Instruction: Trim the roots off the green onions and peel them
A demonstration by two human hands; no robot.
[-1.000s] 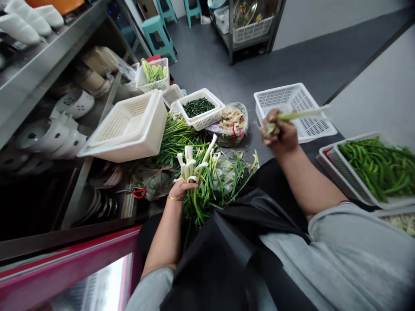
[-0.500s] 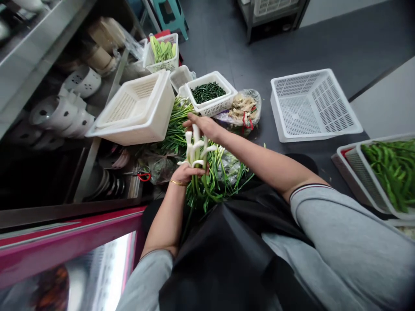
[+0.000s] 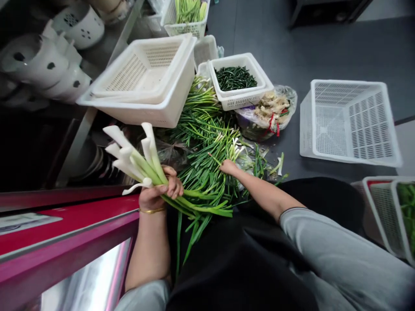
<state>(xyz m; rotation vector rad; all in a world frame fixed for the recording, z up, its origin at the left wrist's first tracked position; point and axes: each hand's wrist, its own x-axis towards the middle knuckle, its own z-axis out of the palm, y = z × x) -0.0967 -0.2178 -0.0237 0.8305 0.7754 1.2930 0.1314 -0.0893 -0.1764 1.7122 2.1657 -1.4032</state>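
Observation:
My left hand [image 3: 162, 190], with a gold bracelet at the wrist, is closed around a bunch of scallions [image 3: 147, 162]. Their thick white ends point up and left, and the green leaves trail right over my lap. My right hand [image 3: 228, 167] is a fist above a heap of scallions [image 3: 204, 168] on the floor. A thin yellowish-green stalk [image 3: 215, 159] sticks out of it to the upper left, seemingly gripped; its other end is hidden. White scallion ends [image 3: 237, 149] lie just beyond this hand.
Nested white crates [image 3: 168, 110] stand behind the heap. A basket of dark green chillies [image 3: 236, 78] and a plastic bag of trimmings [image 3: 269, 110] lie farther back. A white basket [image 3: 352, 157] is at right, near a crate of green peppers [image 3: 407, 207]. A red-pink cabinet edge [image 3: 81, 224] borders my left.
My left hand has swung left and up with the bunch, tilting its white ends leftward. My right hand has left the white ends and come down to the heap. The view has shifted.

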